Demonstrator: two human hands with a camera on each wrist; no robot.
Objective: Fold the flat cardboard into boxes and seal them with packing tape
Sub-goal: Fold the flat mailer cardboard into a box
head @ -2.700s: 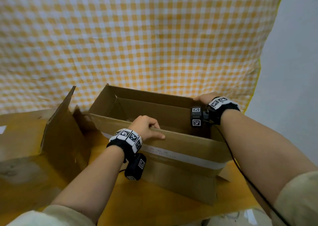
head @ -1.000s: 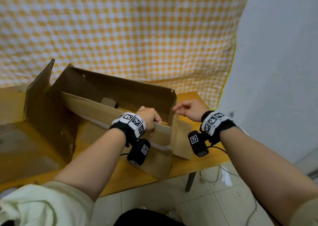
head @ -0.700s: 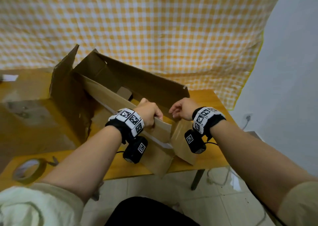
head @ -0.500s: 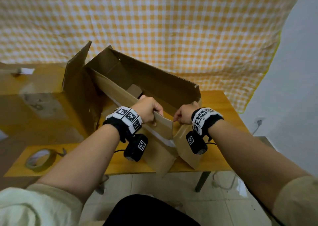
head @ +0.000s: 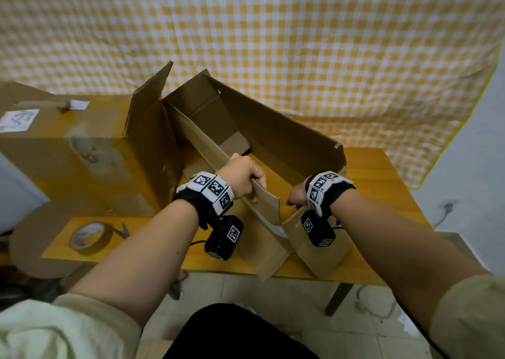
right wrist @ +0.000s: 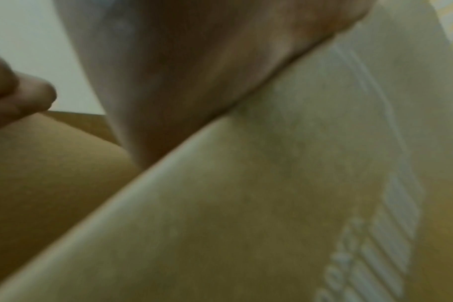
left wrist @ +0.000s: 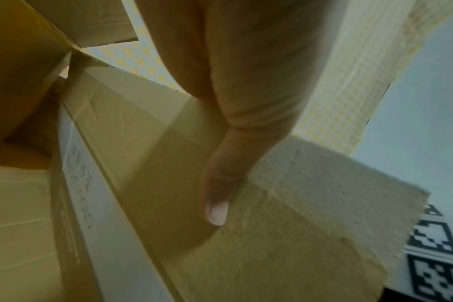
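An open brown cardboard box [head: 273, 129] stands at an angle on the wooden table [head: 382, 194], its top flaps up. My left hand [head: 246, 177] grips the top edge of the near long wall [head: 216, 154]. In the left wrist view the thumb [left wrist: 217, 200] presses on that wall's outer face [left wrist: 142, 143]. My right hand [head: 296, 196] is curled over the top edge of the end flap [head: 314, 252] at the box's near right corner. The right wrist view is blurred, with the flap [right wrist: 246, 204] under the palm and curled fingertips [right wrist: 26, 96] at the left.
A roll of brown packing tape [head: 90, 234] lies on the table's front left, scissors [head: 124, 229] beside it. A second cardboard box [head: 68, 151] sits at the left against the first. A yellow checked cloth [head: 273, 31] hangs behind. The table edge runs just under my wrists.
My right hand left the box's far wall, came round to the near right corner and took hold of the end flap. The left hand kept its grip. The view swung left, bringing the tape roll into sight.
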